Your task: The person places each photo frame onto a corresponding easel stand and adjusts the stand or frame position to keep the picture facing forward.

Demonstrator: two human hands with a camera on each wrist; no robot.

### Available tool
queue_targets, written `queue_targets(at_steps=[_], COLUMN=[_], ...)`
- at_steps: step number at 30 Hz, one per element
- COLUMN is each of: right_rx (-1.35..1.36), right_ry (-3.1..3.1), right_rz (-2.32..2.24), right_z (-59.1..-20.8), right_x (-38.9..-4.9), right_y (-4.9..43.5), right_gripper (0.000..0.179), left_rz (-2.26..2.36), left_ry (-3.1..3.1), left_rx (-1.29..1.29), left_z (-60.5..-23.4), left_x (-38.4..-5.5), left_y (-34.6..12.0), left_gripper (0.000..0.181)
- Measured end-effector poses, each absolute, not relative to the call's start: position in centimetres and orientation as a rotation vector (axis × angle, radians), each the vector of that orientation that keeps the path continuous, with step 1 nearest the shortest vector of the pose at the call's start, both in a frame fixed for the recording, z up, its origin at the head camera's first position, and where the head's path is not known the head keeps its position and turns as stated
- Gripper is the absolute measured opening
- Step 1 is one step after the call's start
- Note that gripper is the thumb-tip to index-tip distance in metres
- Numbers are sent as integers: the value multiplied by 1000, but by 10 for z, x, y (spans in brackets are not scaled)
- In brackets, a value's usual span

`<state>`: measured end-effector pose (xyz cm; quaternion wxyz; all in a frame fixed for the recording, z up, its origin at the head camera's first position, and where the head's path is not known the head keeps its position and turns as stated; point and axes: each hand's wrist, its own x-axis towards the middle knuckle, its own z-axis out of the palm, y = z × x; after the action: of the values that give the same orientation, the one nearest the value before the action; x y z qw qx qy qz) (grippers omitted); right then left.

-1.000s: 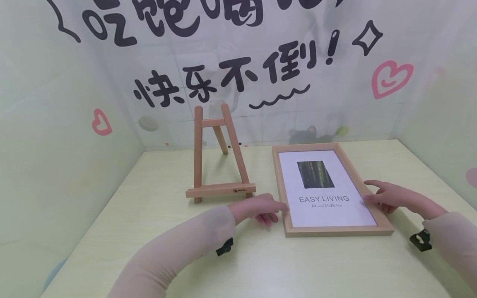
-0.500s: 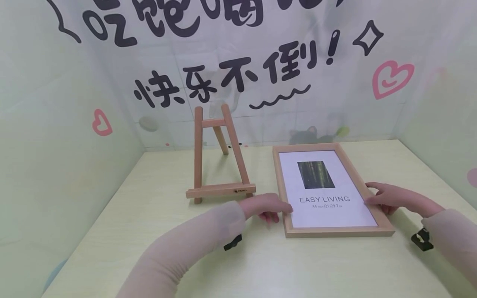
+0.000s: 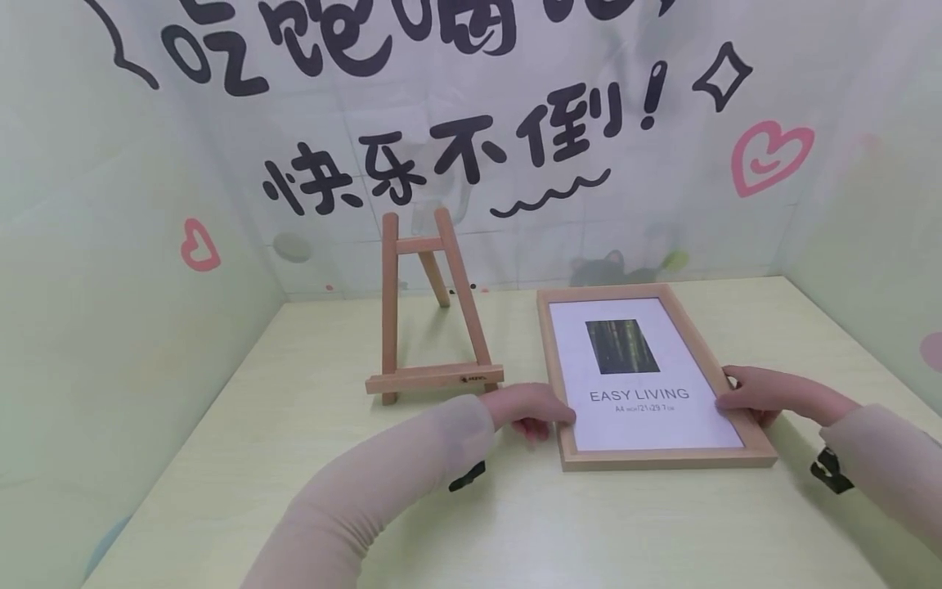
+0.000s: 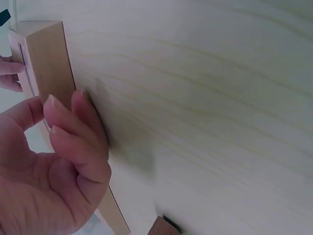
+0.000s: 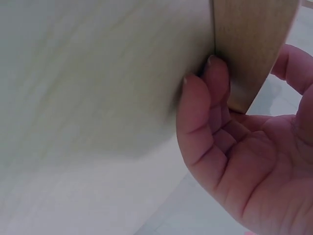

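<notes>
A light wooden picture frame (image 3: 670, 456) lies flat on the table, with a white sheet reading "EASY LIVING" inside it. My left hand (image 3: 531, 407) grips its left edge: the thumb rests on top while the fingers curl against the outer side, as the left wrist view shows on the frame's side (image 4: 51, 58). On the opposite edge, my right hand (image 3: 773, 394) holds the frame with its thumb on the upper face. In the right wrist view the right fingers (image 5: 195, 107) bend against the side, close to the tabletop. A small wooden easel (image 3: 436, 376) stands upright left of the frame.
The pale wooden table (image 3: 294, 458) ends at a printed backdrop (image 3: 331, 254) behind and at the sides. The easel's front ledge is close to my left hand. Each wrist carries a black device (image 3: 832, 470) under a light sleeve.
My left hand has shifted right onto the frame's left edge. The right forefinger, earlier extended, has bent down to the right edge. Frame and easel stay in place.
</notes>
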<state>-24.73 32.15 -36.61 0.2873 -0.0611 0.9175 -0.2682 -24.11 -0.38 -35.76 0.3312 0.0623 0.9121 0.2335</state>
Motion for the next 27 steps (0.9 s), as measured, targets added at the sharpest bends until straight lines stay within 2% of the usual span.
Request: queue_targets(at_steps=[4,11,14,27], right_rx=[-156,-145,-150,-171], right_ry=[2440,2376,2347,2323], right_rz=[-678,-640,-648,-650], right_z=[-365,-360,-359,-359], right_x=[-246,-242,-243,-243], right_y=[318,323,323,324], right_gripper=[55,83,87,88], left_rz=[540,513,503,479], left_ry=[2384,2389,2398,2441], left_rx=[185,209,211,214], left_z=[-356,-355,-356,-366], left_x=[-240,-240,-241,-245], left_y=[-4,-1,-1,3], left_gripper=[31,32,34,37])
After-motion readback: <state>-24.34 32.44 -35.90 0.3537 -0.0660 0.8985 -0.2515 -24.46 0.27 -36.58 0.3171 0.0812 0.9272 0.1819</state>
